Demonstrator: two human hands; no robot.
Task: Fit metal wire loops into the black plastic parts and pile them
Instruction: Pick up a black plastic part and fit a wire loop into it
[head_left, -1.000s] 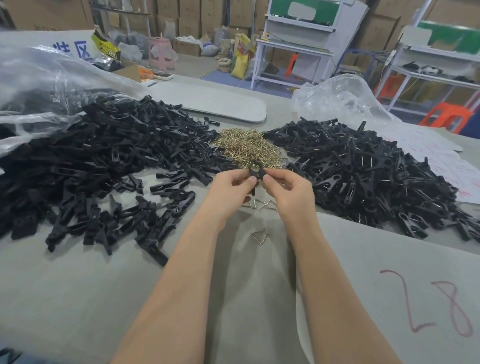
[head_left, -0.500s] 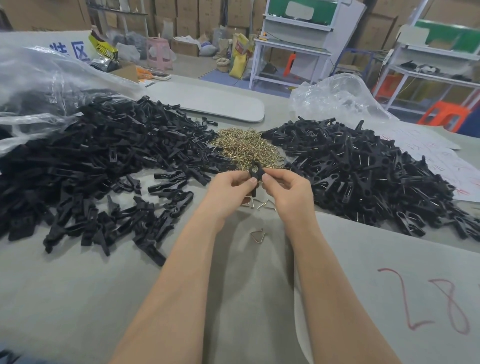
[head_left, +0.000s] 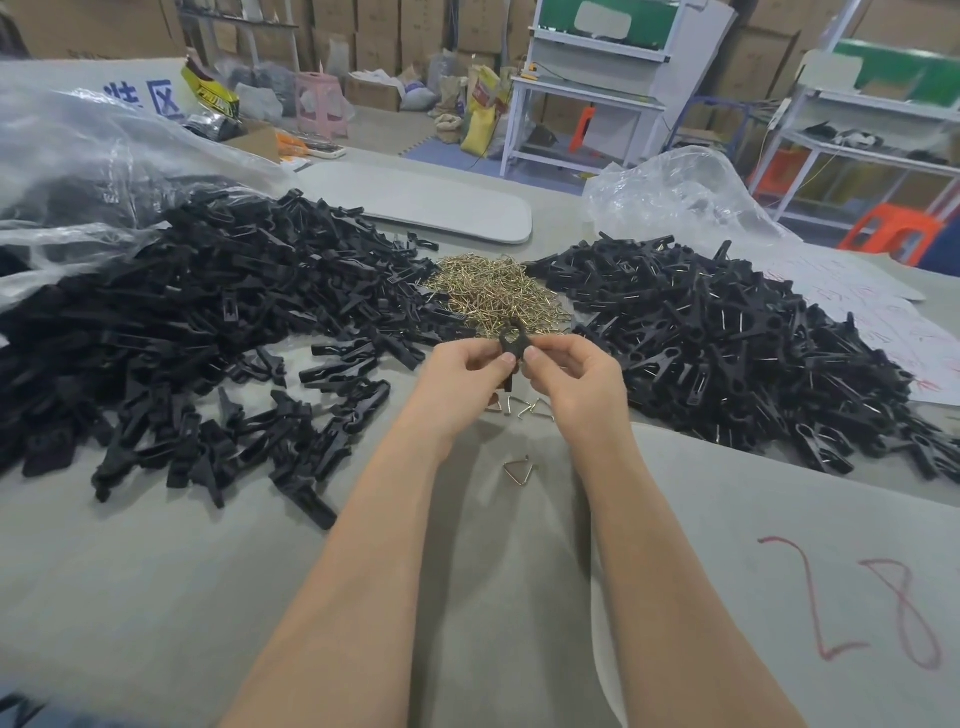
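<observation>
Black plastic part (head_left: 514, 343) pinched between both hands, left (head_left: 462, 382) and right (head_left: 574, 382).

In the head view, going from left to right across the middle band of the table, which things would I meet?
Clear plastic bag → left pile of black plastic parts → heap of metal wire loops → right pile of black parts → white paper sheets.
</observation>
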